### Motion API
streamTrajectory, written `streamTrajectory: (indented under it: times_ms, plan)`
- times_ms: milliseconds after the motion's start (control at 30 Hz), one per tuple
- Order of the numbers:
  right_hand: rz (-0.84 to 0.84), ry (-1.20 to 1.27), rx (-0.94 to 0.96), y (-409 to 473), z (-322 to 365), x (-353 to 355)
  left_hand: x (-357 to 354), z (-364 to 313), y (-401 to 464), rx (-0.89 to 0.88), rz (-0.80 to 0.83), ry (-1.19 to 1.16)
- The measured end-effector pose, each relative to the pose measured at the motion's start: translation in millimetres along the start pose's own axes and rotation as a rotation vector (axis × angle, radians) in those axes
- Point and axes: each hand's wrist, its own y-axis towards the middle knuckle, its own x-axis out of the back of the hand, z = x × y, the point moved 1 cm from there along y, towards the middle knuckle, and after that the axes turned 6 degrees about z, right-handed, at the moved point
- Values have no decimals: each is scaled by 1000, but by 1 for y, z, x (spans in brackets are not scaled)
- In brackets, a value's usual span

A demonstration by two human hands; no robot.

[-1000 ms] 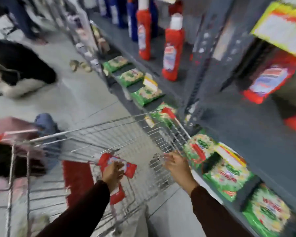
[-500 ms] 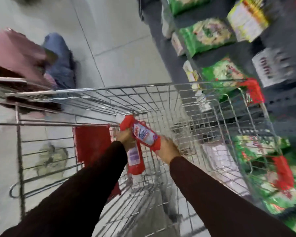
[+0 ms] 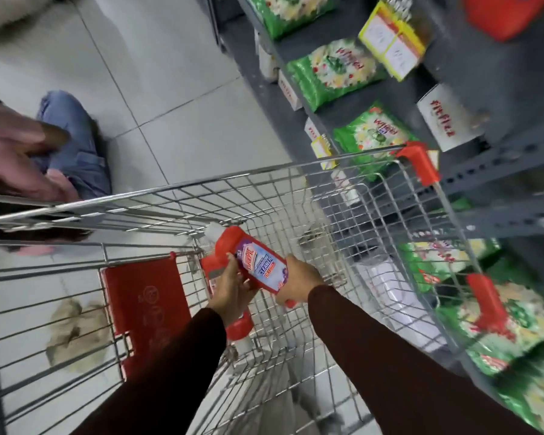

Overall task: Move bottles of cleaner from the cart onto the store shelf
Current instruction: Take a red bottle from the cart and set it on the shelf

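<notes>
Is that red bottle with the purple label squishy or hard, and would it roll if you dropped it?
The red bottle probably feels stiff: it keeps its shape between the left hand and right hand. Its glossy plastic may be a bit slippery. Lying on its side, it might roll or slide on the cart wires.

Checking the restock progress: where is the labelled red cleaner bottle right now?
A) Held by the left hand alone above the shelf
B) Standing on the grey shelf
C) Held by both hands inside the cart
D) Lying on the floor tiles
C: the red cleaner bottle sits between the left hand and right hand, within the wire cart.
</notes>
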Motion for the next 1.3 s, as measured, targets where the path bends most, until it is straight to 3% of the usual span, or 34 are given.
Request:
streamTrajectory:
  times_ms: [167,500,633,967,1133,1300]
  plan:
    - [7,279,114,-98,-26,47,-63,-5,-73,-126,179,204]
    - [-393,685,463,-372,-82,85,-241,-8,-282,-543,647,547]
    - [-669,715,553,-496,-119,86,-331,24,-373,-651,863,601]
    - [-1089,772,698,-717,-173,82,-490,91,-564,-721,1508,683]
    - [-1273,775,744,-785,-183,87,-534,108,-643,-842,1633,855]
    - [-1364,745,768,-817,-184,91,-552,118,-683,-902,1720,854]
